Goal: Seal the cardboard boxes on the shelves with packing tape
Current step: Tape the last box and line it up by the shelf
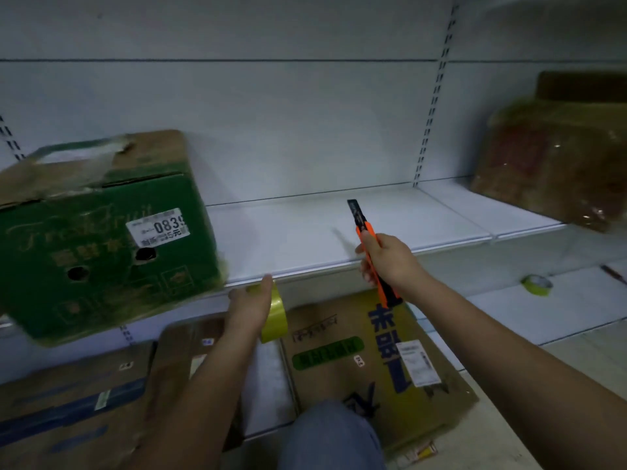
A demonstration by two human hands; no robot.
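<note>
Right hand [386,262]: fingers clenched around an orange knife [371,252], black blade end pointing up and away over the shelf [305,239].

Left hand [251,307]: fingers wrapped over a yellow tape roll [276,317], held just below the shelf's front edge.

Green box [101,232]: cardboard, left end of the shelf, tilted, its lower corner overhanging the front edge. White price label and two round holes on the front face; top flaps worn, with torn clear tape. Blurred.

Shelf: white metal, bare between the green box and the right bay. White back panel; slotted uprights at left and at right of centre.

Brown box [556,167]: right bay of the same shelf, glossy with film or tape, blurred.

Lower shelf [559,310]: white. Second roll [536,285] of yellow tape lying flat on it at right, well apart from both hands.

Flat box [373,361]: brown, green panel, blue characters, white label, lying below the hands. Two more brown boxes [68,401] to its left, one striped blue.

Floor [576,351]: pale, at lower right.

Knee [332,435]: blue jeans, bottom centre.

Lighting: dim.
</note>
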